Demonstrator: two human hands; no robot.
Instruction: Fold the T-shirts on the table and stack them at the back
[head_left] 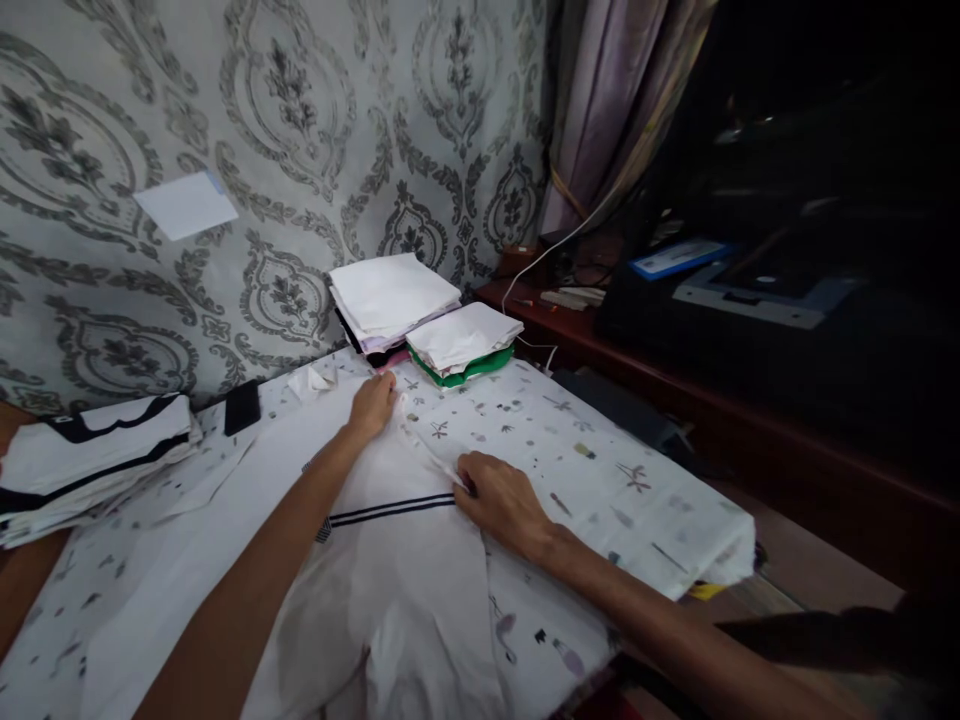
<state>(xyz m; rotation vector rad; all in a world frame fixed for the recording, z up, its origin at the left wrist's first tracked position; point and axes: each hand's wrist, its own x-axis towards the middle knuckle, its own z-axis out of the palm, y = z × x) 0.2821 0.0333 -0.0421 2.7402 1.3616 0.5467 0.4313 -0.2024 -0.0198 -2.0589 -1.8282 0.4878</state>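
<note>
A white garment (420, 580) with two dark stripes lies spread over a printed cloth (600, 460). My left hand (373, 402) is closed on its far edge, near a line of folded fabric. Lower and to the right, my right hand (501, 495) pinches the side edge close to the stripes. A white sheet-like piece (225, 540) extends under my left forearm; where it joins the garment I cannot tell. Just beyond my left hand sit a stack of folded white cloth (394, 295) and a smaller stack (465, 340) with a green layer at its bottom.
A black phone (242, 408) and a crumpled white scrap (311, 381) lie by the patterned wall. Folded white-and-black cloth (97, 455) is at left, beside a partly visible person's limb (30, 585). A dark red wooden ledge (577, 325) with a cable borders the right.
</note>
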